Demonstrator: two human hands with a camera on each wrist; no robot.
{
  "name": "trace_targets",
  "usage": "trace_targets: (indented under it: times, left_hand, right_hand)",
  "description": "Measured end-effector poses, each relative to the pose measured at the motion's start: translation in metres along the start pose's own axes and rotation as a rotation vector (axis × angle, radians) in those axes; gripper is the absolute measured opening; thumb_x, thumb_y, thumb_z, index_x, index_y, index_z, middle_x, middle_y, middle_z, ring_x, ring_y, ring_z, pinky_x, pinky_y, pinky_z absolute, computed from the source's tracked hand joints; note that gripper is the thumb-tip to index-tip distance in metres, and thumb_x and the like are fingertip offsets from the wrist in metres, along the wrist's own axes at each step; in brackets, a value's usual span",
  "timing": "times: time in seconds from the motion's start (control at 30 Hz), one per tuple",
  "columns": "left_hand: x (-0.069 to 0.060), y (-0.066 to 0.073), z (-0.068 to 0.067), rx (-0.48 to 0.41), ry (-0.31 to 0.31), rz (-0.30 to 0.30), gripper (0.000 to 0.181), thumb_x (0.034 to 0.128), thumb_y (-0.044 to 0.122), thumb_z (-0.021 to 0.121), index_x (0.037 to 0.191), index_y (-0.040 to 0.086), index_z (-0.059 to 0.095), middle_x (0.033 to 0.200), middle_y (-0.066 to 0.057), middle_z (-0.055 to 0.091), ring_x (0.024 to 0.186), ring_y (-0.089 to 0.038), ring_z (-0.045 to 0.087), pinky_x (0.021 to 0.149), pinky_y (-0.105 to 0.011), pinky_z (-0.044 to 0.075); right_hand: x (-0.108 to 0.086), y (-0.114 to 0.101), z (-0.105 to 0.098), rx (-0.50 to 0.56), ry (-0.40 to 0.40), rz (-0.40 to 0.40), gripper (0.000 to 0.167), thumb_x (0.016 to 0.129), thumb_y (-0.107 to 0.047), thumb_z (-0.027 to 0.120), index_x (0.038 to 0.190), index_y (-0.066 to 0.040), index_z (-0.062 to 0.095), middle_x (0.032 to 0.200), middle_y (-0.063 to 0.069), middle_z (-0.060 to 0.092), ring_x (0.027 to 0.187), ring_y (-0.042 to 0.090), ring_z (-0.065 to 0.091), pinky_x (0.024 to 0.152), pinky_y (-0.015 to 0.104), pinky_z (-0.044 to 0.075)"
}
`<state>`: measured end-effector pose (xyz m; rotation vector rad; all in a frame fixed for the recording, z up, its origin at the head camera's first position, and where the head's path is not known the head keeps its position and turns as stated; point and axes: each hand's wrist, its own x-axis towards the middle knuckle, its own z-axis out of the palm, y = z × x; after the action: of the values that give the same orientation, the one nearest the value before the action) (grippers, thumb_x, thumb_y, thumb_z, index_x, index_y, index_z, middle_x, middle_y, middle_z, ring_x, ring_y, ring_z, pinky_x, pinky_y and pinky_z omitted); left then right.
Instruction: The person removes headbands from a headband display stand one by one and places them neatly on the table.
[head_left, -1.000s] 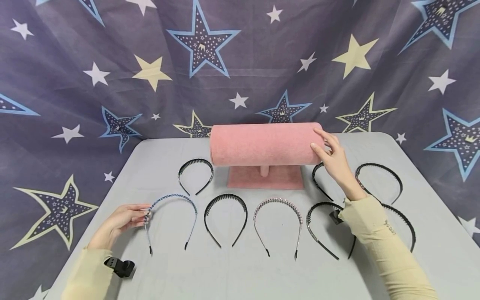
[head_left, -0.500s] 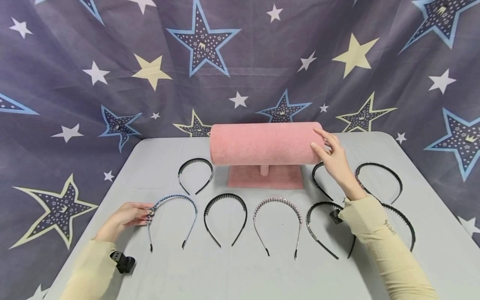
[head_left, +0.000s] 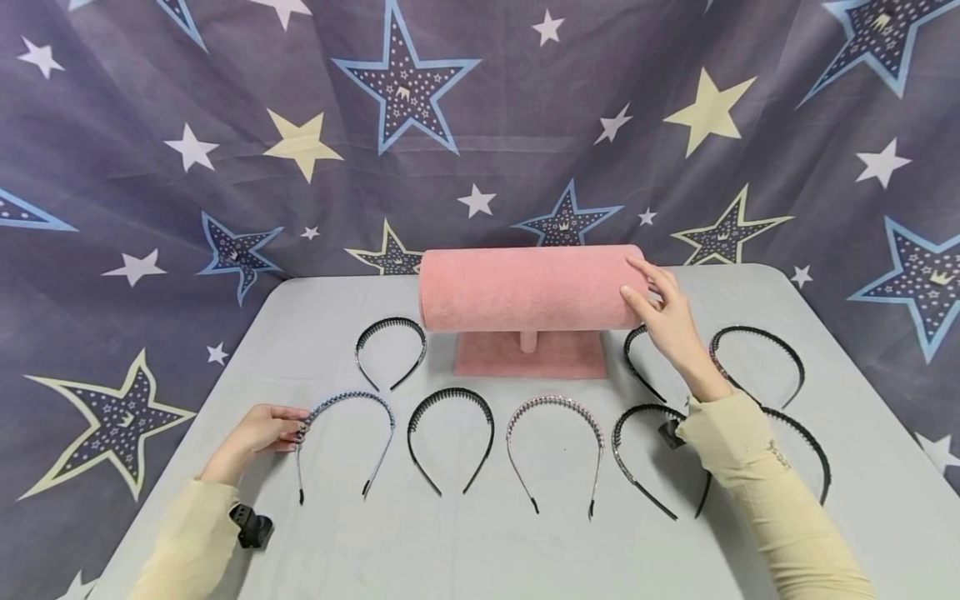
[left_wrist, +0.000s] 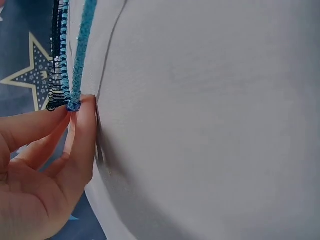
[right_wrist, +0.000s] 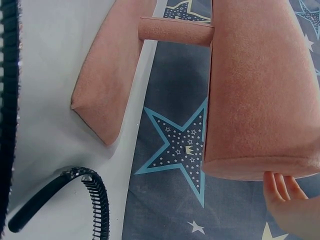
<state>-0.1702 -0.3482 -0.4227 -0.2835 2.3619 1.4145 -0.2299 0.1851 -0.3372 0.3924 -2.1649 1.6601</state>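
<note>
In the head view, my left hand [head_left: 258,433] pinches one side of a blue headband [head_left: 352,396] between thumb and fingers, near the left of the table. The left wrist view shows the headband's glittery blue band [left_wrist: 80,60] and dark comb teeth above the fingertips. At the back, my right hand [head_left: 671,321] rests on the right end of a pink, roll-shaped headband stand [head_left: 525,287]. Its thumb touches the roll's front and a finger the upper edge. Several fingers press nearly straight on the end face in the right wrist view; the thumb is out of that view.
Around the stand's base [head_left: 480,362] lie several headbands: a black one [head_left: 452,393] and a pinkish one [head_left: 555,402] in front, another black one [head_left: 390,323] at back left, more at the right under my arm. A star-patterned cloth [head_left: 480,167] hangs behind the grey table [head_left: 495,550].
My left hand has shifted a little to the right along with the pinched side of the blue headband, whose tips moved only slightly. The right hand and the stand stayed put.
</note>
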Motion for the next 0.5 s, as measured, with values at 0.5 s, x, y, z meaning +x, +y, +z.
trace_targets:
  times: [0.5]
  left_hand:
    - [-0.0064,0.0074,0.0032,0.088,0.109,0.073,0.034,0.0841,-0.003,0.045,0.112,-0.022,0.043,0.069,-0.004,0.061,0.058,-0.010,0.056,0.057,-0.028,0.053]
  right_hand:
    - [-0.0008,-0.0016,-0.0025,-0.017,-0.005,0.002,0.041,0.086,0.000,0.052,0.126,0.005,0.043,0.114,0.013,0.040,0.095,0.004,0.044,0.082,0.010,0.041]
